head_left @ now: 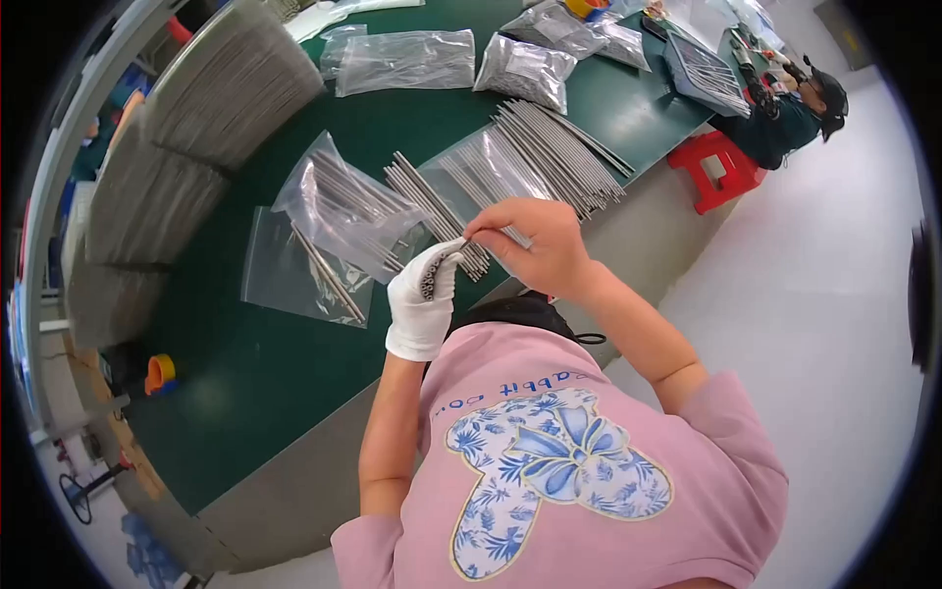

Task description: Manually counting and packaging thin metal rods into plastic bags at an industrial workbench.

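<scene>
My left hand (419, 312), in a white glove, is closed round a bundle of thin metal rods (429, 283), whose ends show between the fingers. Just right of it, my bare right hand (538, 247) pinches a small dark, thin piece by the bundle; its kind is too small to tell. Past the hands, grey metal rods (422, 191) lie in a row on the green table (265, 378). A clear plastic bag (339, 201) with rods in it lies to the left, over another flat clear bag (265, 270) with a few rods.
A larger spread of rods (559, 152) lies to the right on clear plastic. Filled bags (525, 71) stand along the back. Stacked grey sheets (231, 83) line the left side, near an orange tape roll (160, 373). A person (800, 113) works at the far right by a red stool (716, 169).
</scene>
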Demonstrator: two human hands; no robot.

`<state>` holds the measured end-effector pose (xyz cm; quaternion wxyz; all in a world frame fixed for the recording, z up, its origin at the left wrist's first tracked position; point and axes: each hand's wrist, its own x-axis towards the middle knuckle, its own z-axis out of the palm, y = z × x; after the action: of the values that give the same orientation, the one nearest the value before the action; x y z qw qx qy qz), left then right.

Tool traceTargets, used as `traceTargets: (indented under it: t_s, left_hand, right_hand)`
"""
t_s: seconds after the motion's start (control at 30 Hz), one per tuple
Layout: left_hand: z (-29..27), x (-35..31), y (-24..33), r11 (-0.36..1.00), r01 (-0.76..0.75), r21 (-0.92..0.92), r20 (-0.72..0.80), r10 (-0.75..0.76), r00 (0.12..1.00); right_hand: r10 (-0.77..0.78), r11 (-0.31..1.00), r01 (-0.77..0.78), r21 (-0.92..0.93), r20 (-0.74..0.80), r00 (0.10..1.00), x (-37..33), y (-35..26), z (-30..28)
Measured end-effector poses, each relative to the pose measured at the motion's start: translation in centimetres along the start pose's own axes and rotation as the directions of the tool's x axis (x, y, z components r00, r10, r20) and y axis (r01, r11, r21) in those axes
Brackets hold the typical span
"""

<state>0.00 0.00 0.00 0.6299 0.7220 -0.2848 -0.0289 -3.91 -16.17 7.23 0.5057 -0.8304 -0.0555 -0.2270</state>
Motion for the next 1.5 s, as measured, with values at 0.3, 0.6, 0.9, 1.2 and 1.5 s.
traceTargets:
  t_s: [0.3,0.6,0.9,1.2,1.5]
  left_hand:
    - [-0.2,-0.4,0.3,1.000,0.001,-0.003,-0.046,-0.002,0.999]
    - [-0.2,0.0,0.6,0.996,-0.052,0.079,-0.046,0.056,0.997]
    - [0.0,-0.3,0.6,0.995,-0.059,0.086,-0.065,0.064,0.996]
    - [-0.1,-0.3,0.7,0.995,-0.064,0.075,-0.079,0.070,0.994]
    - [0.1,-0.2,1.0,0.998,-0.062,-0.020,-0.025,0.061,0.998]
  right_hand:
    - [-0.122,0.985,0.141,-0.098,0.176,0.977,1.0,-0.3,1.2]
    - [-0.272,0.912,0.328,-0.246,0.235,0.933,2.1,-1.0,1.1]
    - [-0.338,0.906,0.376,-0.197,0.199,0.920,1.1,-0.1,1.8]
    - [-0.296,0.918,0.332,-0.219,0.183,0.938,0.6,-0.1,2.1]
    - [-0.322,0.936,0.319,-0.150,0.004,0.947,2.5,-3.2,0.3]
